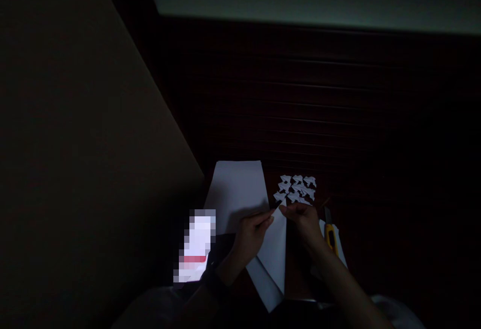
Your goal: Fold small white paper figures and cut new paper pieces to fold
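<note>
A white sheet of paper [273, 249], folded along a slant to a narrow point at its far end, lies between my hands. My left hand [251, 234] pinches its left edge near that point. On the other side, my right hand [303, 218] is closed with thumb and fingertips on the paper's tip. The paper's lower end shows a second layer sticking out at the left. Just beyond the tip sit several small folded paper figures [296, 188] in rows.
A stack of white paper [240, 184] lies at the left. Below it glows a blurred bright screen [197, 244]. Right of my right forearm, a yellow box cutter [330, 236] rests on white paper pieces [341, 249]. A pale wall [93, 118] rises at the left; the room is dark.
</note>
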`<state>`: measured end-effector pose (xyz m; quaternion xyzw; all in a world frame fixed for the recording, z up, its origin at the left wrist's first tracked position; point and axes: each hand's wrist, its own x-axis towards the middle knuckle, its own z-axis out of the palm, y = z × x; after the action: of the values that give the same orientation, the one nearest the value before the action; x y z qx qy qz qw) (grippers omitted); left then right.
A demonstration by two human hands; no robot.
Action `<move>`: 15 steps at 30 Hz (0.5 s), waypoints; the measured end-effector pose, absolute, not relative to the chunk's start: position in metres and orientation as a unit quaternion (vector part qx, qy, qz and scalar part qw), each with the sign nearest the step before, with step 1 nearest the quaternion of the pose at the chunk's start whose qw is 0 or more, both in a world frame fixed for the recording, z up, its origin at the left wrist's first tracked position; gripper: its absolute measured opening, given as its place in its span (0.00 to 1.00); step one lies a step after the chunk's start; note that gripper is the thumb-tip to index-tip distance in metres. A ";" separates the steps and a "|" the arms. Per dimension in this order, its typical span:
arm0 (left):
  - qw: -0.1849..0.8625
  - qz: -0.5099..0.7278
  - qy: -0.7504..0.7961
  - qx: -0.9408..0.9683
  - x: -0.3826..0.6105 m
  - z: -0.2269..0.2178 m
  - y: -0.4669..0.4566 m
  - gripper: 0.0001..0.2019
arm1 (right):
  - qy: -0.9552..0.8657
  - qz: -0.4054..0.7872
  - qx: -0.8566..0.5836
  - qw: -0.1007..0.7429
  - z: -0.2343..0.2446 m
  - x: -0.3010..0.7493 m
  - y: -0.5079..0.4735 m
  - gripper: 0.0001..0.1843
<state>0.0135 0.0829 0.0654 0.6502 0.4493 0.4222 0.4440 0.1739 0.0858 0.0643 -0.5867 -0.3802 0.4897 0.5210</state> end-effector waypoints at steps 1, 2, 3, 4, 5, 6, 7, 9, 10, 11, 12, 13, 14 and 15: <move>0.440 0.428 0.455 0.645 0.013 0.064 0.083 0.13 | -0.386 0.489 -0.587 0.517 0.064 0.174 0.086 0.17; 0.435 0.433 0.461 0.641 0.013 0.063 0.083 0.13 | -0.394 0.491 -0.586 0.511 0.064 0.173 0.086 0.17; 0.431 0.437 0.466 0.637 0.013 0.062 0.082 0.13 | -0.403 0.493 -0.584 0.503 0.064 0.173 0.085 0.17; 0.428 0.438 0.470 0.636 0.012 0.061 0.082 0.13 | -0.411 0.495 -0.583 0.496 0.064 0.172 0.085 0.16; 0.426 0.438 0.473 0.635 0.012 0.060 0.082 0.14 | -0.417 0.495 -0.582 0.492 0.064 0.171 0.085 0.16; 0.426 0.437 0.474 0.635 0.012 0.060 0.083 0.14 | -0.420 0.494 -0.582 0.491 0.064 0.171 0.085 0.16; 0.427 0.436 0.473 0.636 0.012 0.060 0.083 0.14 | -0.420 0.491 -0.583 0.492 0.065 0.171 0.084 0.16; 0.428 0.439 0.470 0.635 0.012 0.060 0.083 0.13 | -0.413 0.493 -0.584 0.496 0.066 0.170 0.084 0.15; 0.430 0.440 0.468 0.634 0.012 0.060 0.083 0.13 | -0.409 0.498 -0.583 0.496 0.066 0.170 0.084 0.15; 0.433 0.442 0.465 0.634 0.012 0.060 0.084 0.13 | -0.406 0.503 -0.581 0.495 0.066 0.170 0.084 0.15; 0.436 0.443 0.462 0.633 0.012 0.060 0.084 0.13 | -0.404 0.507 -0.579 0.494 0.066 0.170 0.084 0.15; 0.438 0.445 0.460 0.632 0.012 0.060 0.084 0.13 | -0.405 0.509 -0.577 0.493 0.066 0.171 0.084 0.15; 0.440 0.446 0.458 0.630 0.012 0.060 0.085 0.13 | -0.409 0.509 -0.576 0.492 0.066 0.171 0.084 0.15; 0.442 0.448 0.458 0.628 0.012 0.060 0.085 0.13 | -0.415 0.508 -0.574 0.490 0.066 0.171 0.084 0.15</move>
<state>0.0119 0.0852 0.0596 0.6284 0.4575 0.4481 0.4416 0.1708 0.0841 0.0656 -0.5740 -0.4149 0.5083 0.4899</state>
